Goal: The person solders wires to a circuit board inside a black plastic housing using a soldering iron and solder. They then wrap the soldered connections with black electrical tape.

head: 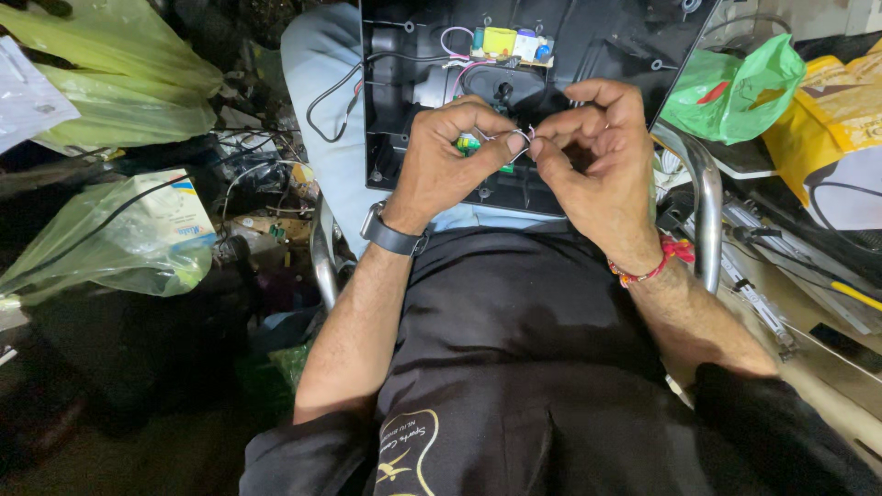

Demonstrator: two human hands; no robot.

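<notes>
Both hands [450,152] [588,152] pinching thin wire [519,138]

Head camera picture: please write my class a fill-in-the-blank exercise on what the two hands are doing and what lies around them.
1. Both hands pinch thin white ____ between their fingertips.
2. The left hand has a dark ____ on its wrist.
3. The right hand has a ____ thread band on its wrist.
4. The open black casing rests on the person's ____.

Missing words: wires; watch; red; lap
</notes>
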